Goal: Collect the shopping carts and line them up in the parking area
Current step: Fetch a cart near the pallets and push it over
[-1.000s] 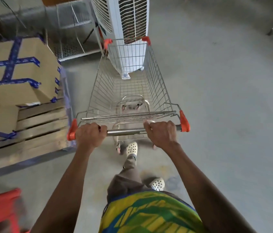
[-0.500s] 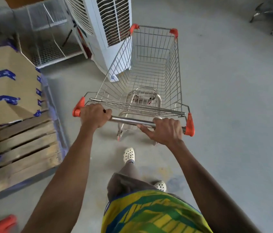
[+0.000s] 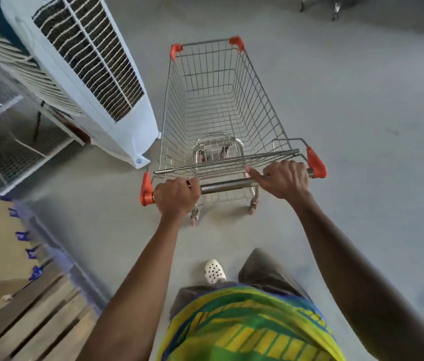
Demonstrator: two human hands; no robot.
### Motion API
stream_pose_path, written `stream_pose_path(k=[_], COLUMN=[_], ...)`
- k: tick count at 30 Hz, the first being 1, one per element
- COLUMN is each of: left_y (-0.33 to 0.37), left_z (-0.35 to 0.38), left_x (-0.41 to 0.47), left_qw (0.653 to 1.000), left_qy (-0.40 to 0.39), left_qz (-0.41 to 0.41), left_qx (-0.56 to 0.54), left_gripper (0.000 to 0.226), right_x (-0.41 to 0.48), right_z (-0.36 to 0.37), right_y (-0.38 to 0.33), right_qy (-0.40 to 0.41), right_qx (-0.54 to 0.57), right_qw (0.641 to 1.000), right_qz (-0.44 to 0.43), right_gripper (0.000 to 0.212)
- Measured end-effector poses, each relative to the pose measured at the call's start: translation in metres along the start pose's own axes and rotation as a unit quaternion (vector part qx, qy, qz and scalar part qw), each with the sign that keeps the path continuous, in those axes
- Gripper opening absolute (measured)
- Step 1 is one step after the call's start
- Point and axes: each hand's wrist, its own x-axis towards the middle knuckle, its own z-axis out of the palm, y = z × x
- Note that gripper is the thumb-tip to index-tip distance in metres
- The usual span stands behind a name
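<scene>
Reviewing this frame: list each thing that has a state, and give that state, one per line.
Silver wire shopping cart with orange corner caps: upright, basket empty.
Left hand: grips the cart's metal handle bar.
Right hand: holds the bar, forefinger extended.
White louvred air cooler: standing left of the cart.

Shiny wire-metal cart (image 3: 221, 105), matt concrete floor (image 3: 362, 126).

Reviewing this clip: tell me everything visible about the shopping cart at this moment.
The shopping cart is a silver wire-mesh basket, empty, upright on the grey floor, with orange plastic caps on its front corners and handle ends. Two rear casters show beneath it. Its metal handle bar is gripped by the left hand near the left cap and the right hand near the right cap, index finger extended. A white air cooler stands close beside its left side.
</scene>
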Motion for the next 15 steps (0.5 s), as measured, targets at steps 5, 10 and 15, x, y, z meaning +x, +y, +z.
stream_pose_path(k=[5, 10, 15], left_y=[0.033, 0.073, 0.118], left_z=[0.001, 0.001, 0.000], left_x=[0.059, 0.121, 0.200], left_qw=[0.999, 0.994, 0.992], left_qy=[0.004, 0.052, 0.042], left_qz=[0.031, 0.076, 0.103], left_qx=[-0.025, -0.057, -0.068], left_gripper=[0.057, 0.053, 0.051], right_x=[0.068, 0.142, 0.232], right_z=[0.003, 0.002, -0.004], right_y=[0.027, 0.061, 0.092], right_qy=[-0.021, -0.024, -0.012], right_qx=[-0.017, -0.034, -0.023], right_qw=[0.999, 0.997, 0.997], right_qz=[0.030, 0.058, 0.079], right_gripper=[0.090, 0.072, 0.058])
